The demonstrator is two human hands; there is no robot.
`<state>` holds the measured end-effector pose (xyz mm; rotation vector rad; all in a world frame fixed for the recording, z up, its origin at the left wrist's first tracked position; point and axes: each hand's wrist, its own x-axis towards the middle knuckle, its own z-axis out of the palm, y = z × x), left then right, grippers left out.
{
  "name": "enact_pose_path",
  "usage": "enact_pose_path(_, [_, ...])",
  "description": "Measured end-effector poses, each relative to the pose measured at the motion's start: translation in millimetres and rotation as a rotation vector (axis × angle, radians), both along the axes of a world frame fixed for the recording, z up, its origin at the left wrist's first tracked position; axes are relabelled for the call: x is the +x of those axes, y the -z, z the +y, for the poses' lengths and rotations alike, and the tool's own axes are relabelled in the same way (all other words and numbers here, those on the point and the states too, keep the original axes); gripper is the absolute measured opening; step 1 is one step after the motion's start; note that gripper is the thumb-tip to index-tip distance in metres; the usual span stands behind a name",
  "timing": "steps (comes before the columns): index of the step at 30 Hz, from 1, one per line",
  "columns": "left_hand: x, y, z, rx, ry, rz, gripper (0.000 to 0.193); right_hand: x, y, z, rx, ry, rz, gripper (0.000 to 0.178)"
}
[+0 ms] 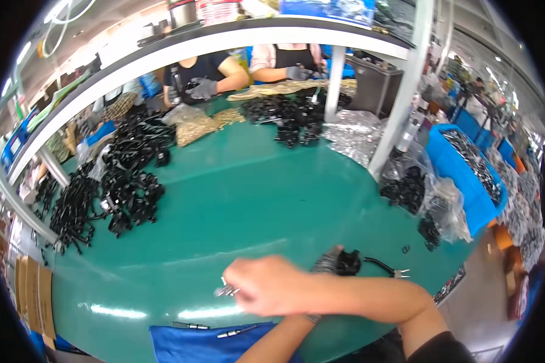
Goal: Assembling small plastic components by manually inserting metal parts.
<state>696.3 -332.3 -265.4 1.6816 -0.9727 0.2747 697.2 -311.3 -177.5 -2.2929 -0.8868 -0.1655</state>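
Right hand (254, 284) grips silvery item (226, 291); left hand (326, 261), black part (349, 264).

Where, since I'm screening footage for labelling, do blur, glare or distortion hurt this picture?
Head view: blur softens the right hand and the small metal pieces at its fingers; head view: white glare streaks the green table near the blue cloth; head view: fisheye distortion bows the white shelf beam, and the corners fall to black.

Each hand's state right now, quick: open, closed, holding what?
Left hand: gloved, partly hidden, seemingly closed on a black part.
Right hand: bare, blurred, closed on small silvery pieces; exact kind unclear.
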Motion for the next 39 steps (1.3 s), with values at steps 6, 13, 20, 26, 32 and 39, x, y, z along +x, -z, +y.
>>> enact_pose_path(6, [-31, 23, 10, -0.151, 0.35, 0.746, 0.058, -71, -14, -186, 0.87, 0.386, 0.418, 0.018])
enact_pose_path(13, [-31, 15, 12, -0.002, 0.316, 0.738, 0.058, -99, 9, -202, 0.588, 0.42, 0.293, 0.022])
enact_pose_path(20, [-47, 21, 6, -0.007, 0.292, 0.866, 0.049, -105, 2, -198, 0.388, 0.409, 0.305, 0.016])
enact_pose_path(26, [-45, 33, 7, 0.067, 0.246, 0.614, 0.044, -117, 30, -194, 0.223, 0.505, 0.163, 0.037])
enact_pose_path(32, [-42, 36, 5, -0.103, 0.26, 0.655, 0.047, -186, 1, -224, 0.421, 0.65, 0.063, 0.022])
enact_pose_path(39, [-37, 8, 2, 0.11, 0.203, 0.573, 0.046, -328, 50, -210, 0.188, 0.435, 0.744, 0.011])
